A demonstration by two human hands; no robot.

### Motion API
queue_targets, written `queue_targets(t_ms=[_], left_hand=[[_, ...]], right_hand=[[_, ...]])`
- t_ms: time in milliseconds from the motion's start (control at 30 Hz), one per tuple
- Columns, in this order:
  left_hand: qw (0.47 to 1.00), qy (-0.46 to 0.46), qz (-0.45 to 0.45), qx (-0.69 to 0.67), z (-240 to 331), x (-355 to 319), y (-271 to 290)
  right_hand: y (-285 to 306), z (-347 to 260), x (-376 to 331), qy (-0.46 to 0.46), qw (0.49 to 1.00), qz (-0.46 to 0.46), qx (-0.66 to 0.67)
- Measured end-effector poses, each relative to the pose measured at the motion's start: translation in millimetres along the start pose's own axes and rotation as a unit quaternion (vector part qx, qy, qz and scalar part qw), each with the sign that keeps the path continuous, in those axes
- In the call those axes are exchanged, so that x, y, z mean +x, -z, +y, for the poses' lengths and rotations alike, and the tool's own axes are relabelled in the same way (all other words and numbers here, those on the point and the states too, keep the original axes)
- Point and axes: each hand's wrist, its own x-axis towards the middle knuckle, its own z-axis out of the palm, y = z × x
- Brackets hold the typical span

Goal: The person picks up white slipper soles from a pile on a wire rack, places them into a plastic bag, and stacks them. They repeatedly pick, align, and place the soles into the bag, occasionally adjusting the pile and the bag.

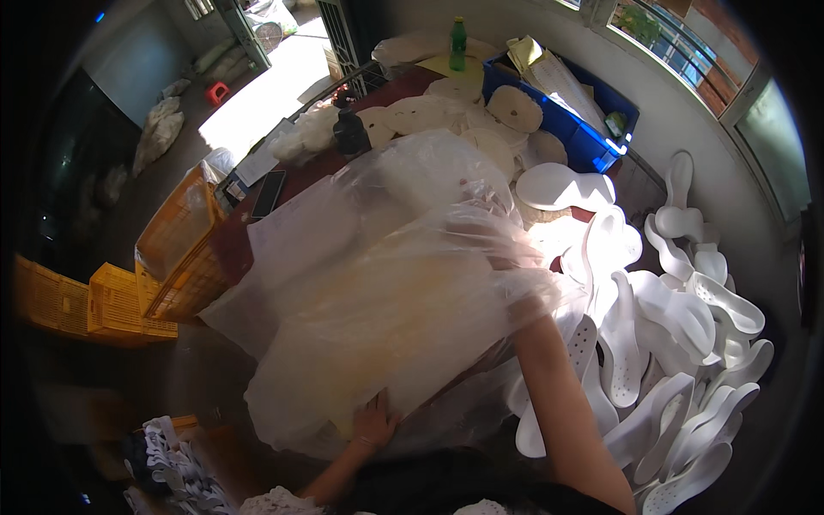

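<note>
A large, cloudy clear plastic bag (369, 283) spreads over the table in front of me, with something pale yellowish showing dimly through it. At its near edge my left hand (375, 422) lies on the plastic with its fingers stretched out. My right hand (513, 249) reaches to the bag's right side, where the film covers it; its fingers are veiled and blurred, so I cannot see whether they grip. Close to my right forearm is a heap of white, insole-shaped pieces (620, 343), some with small holes.
Flat cream pieces (421, 116), a dark bottle (349, 133), a green bottle (457, 47) and a blue crate (558, 129) holding papers stand at the back. A phone (269, 193) lies at the table's left. Yellow crates (184, 240) are further left; white straps (176, 463) lie lower left.
</note>
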Motion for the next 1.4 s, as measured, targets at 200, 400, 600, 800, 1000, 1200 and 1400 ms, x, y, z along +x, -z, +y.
queue_targets(t_ms=[200,400,600,800,1000,1200,1400], left_hand=[[0.974,-0.121,-0.142,0.126,36,23,58],[0.811,-0.290,-0.434,-0.264,147,69,63],[0.867,-0.451,-0.054,-0.208,233,47,32],[0.748,-0.662,-0.028,0.037,296,47,49],[0.799,-0.370,-0.031,-0.473,324,71,56],[0.780,-0.043,-0.274,-0.561,316,66,75],[0.576,0.004,-0.370,-0.729,209,-7,60]], right_hand=[[26,-61,-84,0.091,0.985,-0.060,-0.131],[104,-54,-306,-0.172,0.921,0.282,-0.209],[159,-45,-326,-0.315,0.893,0.184,-0.262],[218,-91,-376,-0.198,0.952,0.190,-0.137],[297,14,-423,-0.328,0.796,0.333,-0.384],[314,-42,-407,-0.136,0.922,0.362,-0.026],[244,-5,-375,-0.079,0.970,0.212,-0.087]])
